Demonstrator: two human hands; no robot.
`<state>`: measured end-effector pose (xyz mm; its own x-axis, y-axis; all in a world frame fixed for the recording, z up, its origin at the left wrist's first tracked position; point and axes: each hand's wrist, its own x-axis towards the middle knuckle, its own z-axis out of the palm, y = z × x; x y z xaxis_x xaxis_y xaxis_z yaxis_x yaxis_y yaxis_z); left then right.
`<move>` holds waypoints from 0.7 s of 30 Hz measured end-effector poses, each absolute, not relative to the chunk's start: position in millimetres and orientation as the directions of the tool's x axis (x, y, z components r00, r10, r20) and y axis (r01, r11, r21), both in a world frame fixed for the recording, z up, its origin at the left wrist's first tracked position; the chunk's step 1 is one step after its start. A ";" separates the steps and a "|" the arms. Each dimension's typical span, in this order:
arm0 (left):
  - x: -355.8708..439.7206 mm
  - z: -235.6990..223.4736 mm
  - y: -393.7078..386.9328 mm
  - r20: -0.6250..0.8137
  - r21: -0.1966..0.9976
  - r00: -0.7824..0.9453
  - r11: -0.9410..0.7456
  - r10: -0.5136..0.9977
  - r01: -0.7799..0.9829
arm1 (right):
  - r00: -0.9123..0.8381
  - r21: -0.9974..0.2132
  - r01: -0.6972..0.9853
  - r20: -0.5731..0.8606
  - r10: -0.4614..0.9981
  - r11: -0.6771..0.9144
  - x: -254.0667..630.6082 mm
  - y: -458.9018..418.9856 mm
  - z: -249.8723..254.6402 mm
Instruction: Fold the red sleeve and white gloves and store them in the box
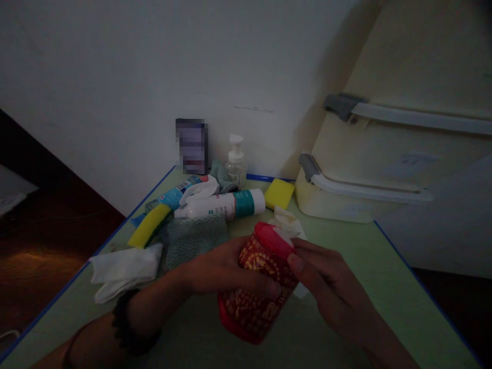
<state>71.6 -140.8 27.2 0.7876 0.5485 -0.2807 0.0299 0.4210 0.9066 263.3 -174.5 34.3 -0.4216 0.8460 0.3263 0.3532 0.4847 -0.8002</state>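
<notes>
A red canister (265,307) with gold print and a brighter red top and bottom rim is held tilted above the table. My left hand (230,271) wraps round its side, thumb lying across the printed front. At the upper right of the canister, my right hand (330,282) is closed on the top rim, its thumb pressing the edge. Something pale shows on the top beside these fingers; I cannot make out what it is. Just behind the canister lies a crumpled whitish cloth or tissue (286,221), partly hidden by it.
Behind my left hand lie a grey-green cloth (198,233), a white bottle with a teal band (230,204), a blue spray bottle (169,197), a yellow sponge (149,225) and white folded cloth (126,266). A pump bottle (236,166), second yellow sponge (279,193) and cream bins (346,200) stand farther back.
</notes>
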 end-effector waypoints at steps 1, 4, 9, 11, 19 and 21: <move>71.1 27.0 -140.4 -0.298 0.899 0.788 0.435 0.538 0.043 | -0.413 -0.804 0.363 0.314 0.855 0.471 262.8 -174.1 33.8; 71.6 25.6 -139.8 -0.334 0.869 0.750 0.494 0.571 0.010 | -0.342 -0.846 0.392 0.232 0.911 0.362 262.5 -171.6 28.9; 77.3 23.9 -138.5 -0.352 0.792 0.611 0.574 0.709 -0.208 | -0.139 -0.887 0.354 0.264 0.954 0.297 266.8 -166.1 12.2; 79.7 23.4 -137.9 -0.324 0.772 0.572 0.560 0.754 -0.301 | -0.176 -0.831 0.389 0.357 0.917 0.398 267.9 -166.4 8.1; 80.4 27.7 -139.9 -0.279 0.789 0.508 0.496 0.815 -0.362 | -0.443 -0.569 0.562 0.405 0.800 0.600 259.3 -174.3 9.4; 80.8 29.9 -141.9 -0.275 0.809 0.513 0.484 0.813 -0.333 | -0.426 -0.558 0.576 0.418 0.802 0.597 257.9 -174.7 8.9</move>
<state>80.8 -141.9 29.9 0.5131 0.8130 -0.2753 -0.3325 0.4840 0.8095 257.9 -174.7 8.9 -0.4263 0.8025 0.4176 0.5762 0.5967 -0.5585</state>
